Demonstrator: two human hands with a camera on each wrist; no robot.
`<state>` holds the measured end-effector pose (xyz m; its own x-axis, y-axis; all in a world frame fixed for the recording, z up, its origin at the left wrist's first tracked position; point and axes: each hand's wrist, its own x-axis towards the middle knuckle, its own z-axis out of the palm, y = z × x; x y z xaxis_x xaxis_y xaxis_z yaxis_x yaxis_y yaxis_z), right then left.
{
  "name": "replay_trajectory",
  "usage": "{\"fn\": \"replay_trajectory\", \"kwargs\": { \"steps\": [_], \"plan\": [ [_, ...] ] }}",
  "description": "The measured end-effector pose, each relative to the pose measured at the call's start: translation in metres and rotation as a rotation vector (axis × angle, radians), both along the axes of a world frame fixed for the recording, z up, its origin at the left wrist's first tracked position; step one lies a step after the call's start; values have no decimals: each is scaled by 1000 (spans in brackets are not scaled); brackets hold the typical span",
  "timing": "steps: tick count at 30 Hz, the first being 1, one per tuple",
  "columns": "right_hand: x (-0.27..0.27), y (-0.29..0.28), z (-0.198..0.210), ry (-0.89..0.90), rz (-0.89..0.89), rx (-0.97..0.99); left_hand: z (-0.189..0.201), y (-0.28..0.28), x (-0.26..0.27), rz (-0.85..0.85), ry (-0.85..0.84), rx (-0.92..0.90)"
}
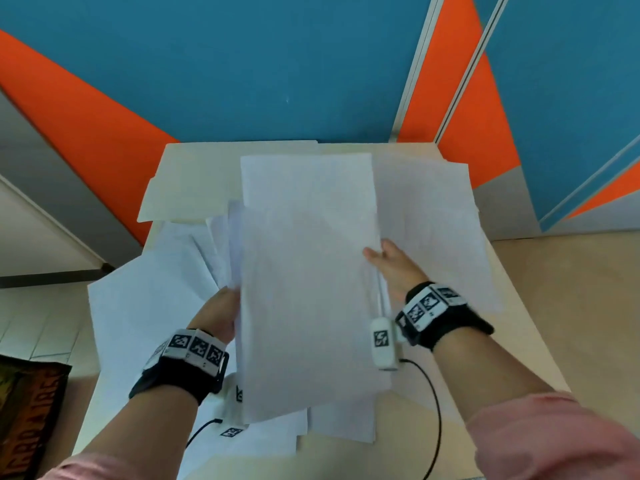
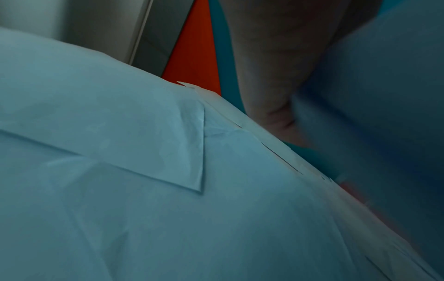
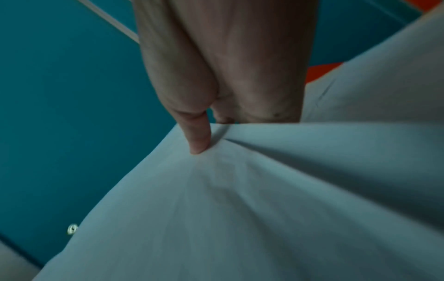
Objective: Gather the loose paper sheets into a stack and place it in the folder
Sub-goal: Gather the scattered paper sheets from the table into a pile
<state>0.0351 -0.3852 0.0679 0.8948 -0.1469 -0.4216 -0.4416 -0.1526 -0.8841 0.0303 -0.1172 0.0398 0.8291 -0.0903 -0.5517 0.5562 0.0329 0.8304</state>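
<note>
A stack of white paper sheets (image 1: pixel 304 289) is held lifted and tilted over the table, between both hands. My left hand (image 1: pixel 221 313) grips its left edge; the fingers are hidden behind the paper. My right hand (image 1: pixel 391 268) pinches the right edge, and the right wrist view shows the thumb (image 3: pixel 197 140) pressing into the sheet (image 3: pixel 240 199). More loose sheets lie on the table at the left (image 1: pixel 145 306), right (image 1: pixel 433 220) and near edge (image 1: pixel 339 424). The cream folder (image 1: pixel 194 181) lies at the table's far side, partly under paper.
The small pale table (image 1: pixel 512 341) stands against a blue and orange wall (image 1: pixel 277 64). Sheets overhang its left edge. A dark printed object (image 1: pixel 27 410) lies on the floor at lower left. A black cable (image 1: pixel 436 410) hangs from my right wrist.
</note>
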Motion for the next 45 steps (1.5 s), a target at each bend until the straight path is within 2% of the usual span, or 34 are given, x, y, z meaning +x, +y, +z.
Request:
{"fn": "replay_trajectory", "kwargs": {
  "steps": [4, 5, 9, 10, 12, 13, 15, 17, 19, 22, 25, 27, 29, 31, 34, 36, 40, 42, 45],
  "plan": [
    [-1, 30, -29, -19, -74, -14, 3, 7, 0, 20, 111, -228],
    [-2, 36, -32, -36, -78, -9, -1, 10, 0, 16, 119, -225],
    [-8, 43, -37, -54, 28, -5, -16, 15, 2, 7, 43, 106],
    [-10, 35, -41, -33, 28, -61, -17, 17, 2, 16, 28, 176],
    [-17, 4, -52, 13, -123, -279, -19, 24, 4, 62, 10, 231],
    [-23, -17, -58, 90, -247, -430, -19, 29, 5, 83, 6, 234],
    [-46, -55, -59, 387, -470, -637, -19, 37, 6, 113, 24, 222],
    [-67, -75, -54, 637, -509, -623, -24, 45, 9, 147, 43, 202],
    [-70, -79, -56, 713, -509, -534, -28, 51, 11, 158, 61, 166],
    [-60, -77, -62, 667, -500, -453, -31, 53, 11, 164, 72, 134],
    [-56, -84, -65, 551, -459, -489, -35, 60, 12, 163, 87, 142],
    [-56, -85, -58, 383, -470, -504, -36, 69, 13, 179, 95, 135],
    [-54, -86, -39, 177, -403, -469, -37, 80, 13, 187, 93, 132],
    [-49, -85, -13, 49, -313, -307, -37, 89, 10, 196, 98, 130],
    [-37, -81, 18, -75, -246, 49, -40, 106, 5, 219, 107, 112],
    [-26, -75, 29, -104, -226, 175, -43, 119, -1, 234, 129, 101],
    [2, -58, 37, -95, -200, 273, -51, 142, -13, 270, 157, 84],
    [17, -37, 24, -34, -158, 224, -52, 147, -17, 272, 168, 73],
    [31, 10, -18, 48, -101, -62, -50, 151, -22, 292, 161, 25]
  ]
}}
